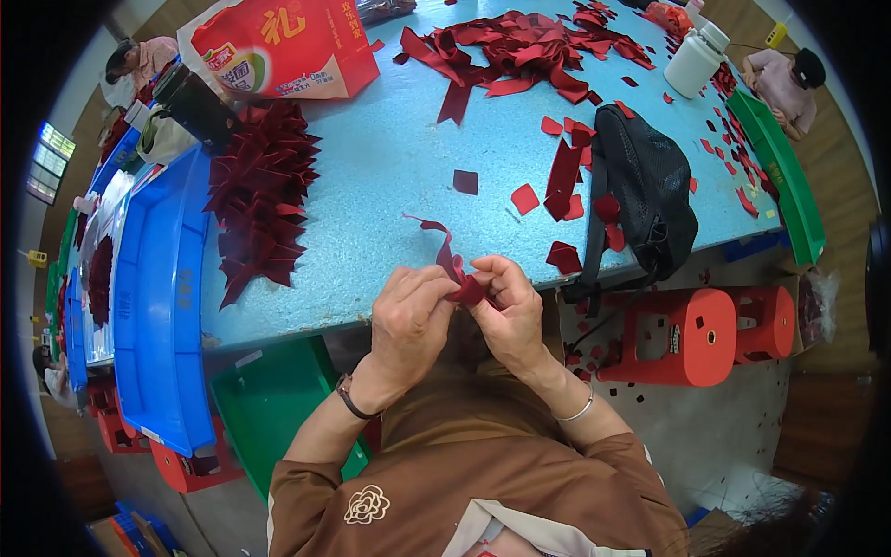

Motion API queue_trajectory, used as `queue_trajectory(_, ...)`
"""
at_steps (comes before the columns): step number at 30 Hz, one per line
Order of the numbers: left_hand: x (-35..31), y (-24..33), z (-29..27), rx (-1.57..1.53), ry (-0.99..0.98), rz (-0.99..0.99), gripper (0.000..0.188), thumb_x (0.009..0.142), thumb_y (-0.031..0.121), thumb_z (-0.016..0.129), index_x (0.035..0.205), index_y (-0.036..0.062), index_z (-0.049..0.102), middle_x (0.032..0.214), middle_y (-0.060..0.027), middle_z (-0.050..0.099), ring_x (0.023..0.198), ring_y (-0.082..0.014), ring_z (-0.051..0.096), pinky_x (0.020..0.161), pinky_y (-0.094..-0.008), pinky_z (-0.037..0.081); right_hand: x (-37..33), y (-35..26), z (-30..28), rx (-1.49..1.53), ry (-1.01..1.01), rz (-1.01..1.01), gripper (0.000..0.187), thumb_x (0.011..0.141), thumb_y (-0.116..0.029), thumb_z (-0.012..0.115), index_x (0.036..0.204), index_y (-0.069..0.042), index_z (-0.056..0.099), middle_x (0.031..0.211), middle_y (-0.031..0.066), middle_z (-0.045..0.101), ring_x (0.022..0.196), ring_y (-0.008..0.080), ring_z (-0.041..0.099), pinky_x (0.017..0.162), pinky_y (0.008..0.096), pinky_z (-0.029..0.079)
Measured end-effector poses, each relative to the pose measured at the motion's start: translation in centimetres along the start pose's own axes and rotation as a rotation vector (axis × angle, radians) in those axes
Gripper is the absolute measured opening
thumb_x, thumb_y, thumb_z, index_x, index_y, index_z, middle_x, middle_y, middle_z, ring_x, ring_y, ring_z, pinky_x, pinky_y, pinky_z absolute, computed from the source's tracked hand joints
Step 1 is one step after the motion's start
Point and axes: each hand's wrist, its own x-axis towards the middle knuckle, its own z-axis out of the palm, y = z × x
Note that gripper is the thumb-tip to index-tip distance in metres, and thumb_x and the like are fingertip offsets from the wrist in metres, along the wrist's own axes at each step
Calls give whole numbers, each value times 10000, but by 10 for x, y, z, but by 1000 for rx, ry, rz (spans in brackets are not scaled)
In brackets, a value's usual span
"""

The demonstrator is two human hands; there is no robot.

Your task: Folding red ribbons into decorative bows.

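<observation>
Between both hands, just over the near edge of the blue table (371, 218), is a strip of dark red velvet ribbon (470, 291), bent into a loop. Its thin loose tail curls up and away toward the table. My left hand (408, 311) pinches the ribbon from the left, its fingers closed. From the right, my right hand (509, 311) grips the same ribbon between thumb and fingers. Left of my hands lies a pile of folded dark red ribbon pieces (264, 195) with pointed ends. Several small red scraps (525, 199) are scattered beyond my right hand.
A black mesh bag (640, 195) lies at the right edge. Farther back are loose ribbons (529, 56), a red gift bag (288, 51), a white bottle (696, 60) and a black flask (195, 107). Blue (162, 306) and green trays (278, 390) stand left; red stools (668, 339) stand right.
</observation>
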Motion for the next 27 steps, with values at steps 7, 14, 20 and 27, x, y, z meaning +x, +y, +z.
queue_trajectory(7,-6,-7,8,-31,46,47,242,659,-85,674,866,29,624,820,-90,642,625,-217,559,551,-306,455,-4,3,-4,60,-69,19,328,878,4,612,1169,52,468,951,79,638,871,104,609,765,226,508)
queue_trajectory(14,-10,-2,10,-319,16,-342,259,733,-98,655,935,36,563,800,-24,660,534,-42,453,483,-203,366,-1,1,-5,123,-28,69,311,868,40,596,1154,52,475,959,90,645,864,103,615,740,221,520)
queue_trajectory(20,-6,-6,9,-710,-40,-571,271,773,-115,647,938,42,499,883,-36,671,602,13,436,532,-139,351,2,-1,-5,73,6,38,285,861,60,580,1130,54,489,950,94,653,840,108,627,735,227,526)
queue_trajectory(27,-1,4,-1,-326,-115,-439,380,725,-37,719,1064,24,557,855,-55,678,602,-41,523,534,-209,428,6,0,-5,79,-8,88,269,863,49,586,1115,56,493,939,106,660,844,118,638,732,228,525)
